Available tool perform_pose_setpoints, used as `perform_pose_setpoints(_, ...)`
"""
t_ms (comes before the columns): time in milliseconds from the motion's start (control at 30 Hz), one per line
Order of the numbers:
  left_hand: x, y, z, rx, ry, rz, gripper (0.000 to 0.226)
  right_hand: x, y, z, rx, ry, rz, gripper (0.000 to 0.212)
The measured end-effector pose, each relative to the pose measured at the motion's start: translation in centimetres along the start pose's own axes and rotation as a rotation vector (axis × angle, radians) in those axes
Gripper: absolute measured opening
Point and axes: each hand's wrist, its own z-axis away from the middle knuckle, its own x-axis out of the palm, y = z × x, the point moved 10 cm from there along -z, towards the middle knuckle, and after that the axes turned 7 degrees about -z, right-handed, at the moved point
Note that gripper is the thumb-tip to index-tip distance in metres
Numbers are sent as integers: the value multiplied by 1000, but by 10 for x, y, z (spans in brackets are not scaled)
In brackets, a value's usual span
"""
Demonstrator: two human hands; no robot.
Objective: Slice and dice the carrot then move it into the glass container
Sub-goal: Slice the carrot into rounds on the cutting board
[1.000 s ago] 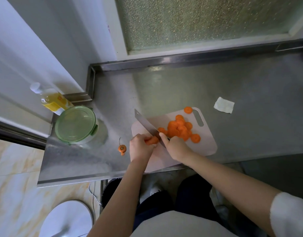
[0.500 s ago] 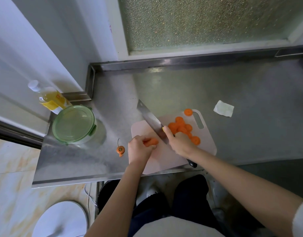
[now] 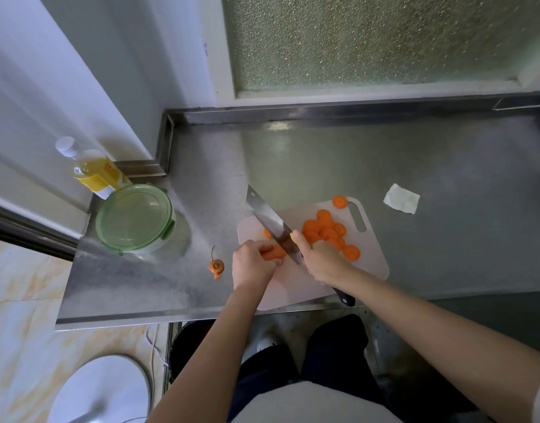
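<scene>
While the short remaining stub of the carrot [image 3: 273,253] is pinched against the pink cutting board [image 3: 374,257] by the curled fingers of the left hand [image 3: 252,264], a broad knife [image 3: 270,222] is gripped at its black handle by the right hand [image 3: 323,261], with the forefinger laid along the blade. The edge is set at the stub's cut end; whether it is already biting cannot be told.

Slicing is judged nearly complete: a heap of round slices [image 3: 326,232] is piled on the board beyond the blade, and 1 stray round [image 3: 339,202] is seen near the board's handle slot. The trimmed carrot top [image 3: 216,266] is left on the steel counter [image 3: 445,178], just beside the board. Dicing is judged not yet begun, since the rounds are shown whole.

The glass container [image 3: 134,218] is seen well to the left of the board, its green lid clipped on, and no carrot is seen inside it. A yellow-labelled bottle [image 3: 94,172] is stood behind it; its print cannot be read. No other writing is made out.
</scene>
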Motion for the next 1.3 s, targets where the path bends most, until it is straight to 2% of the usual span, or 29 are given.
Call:
perform_pose_setpoints(133,0,1,-1,5,-15,10,29,-16,-4,18,-75,73,19,62)
perform_pose_setpoints(267,0,0,-1,-8,-20,23,29,-13,6,32,-45,-31,6,72)
perform_pose_setpoints(400,0,-2,-3,-37,-35,46,30,-22,-12,28,-107,27,70,63)
perform_pose_setpoints(467,2,-5,-5,-62,-55,61,31,-17,-18,21,-106,4,117,61)
perform_pose_setpoints(600,1,-4,-5,-61,-61,40,29,-5,-18,7,-53,-29,206,72)
perform_pose_setpoints(700,1,-1,-5,-56,-60,39,26,2,-29,6,-95,-53,153,54)
perform_pose_setpoints(933,1,-1,-5,-47,-74,36,15,18,-27,-6,-76,-73,11,47)
perform_pose_setpoints(1100,1,-5,-6,-66,-58,59,25,12,-17,-21,-96,-42,57,69)
perform_pose_setpoints(1200,1,-5,-5,-55,-49,44,28,3,-9,-29,-97,40,86,66)
perform_pose_setpoints(1300,0,-6,-5,-50,-37,35,29,14,3,-32,-27,-23,8,68)
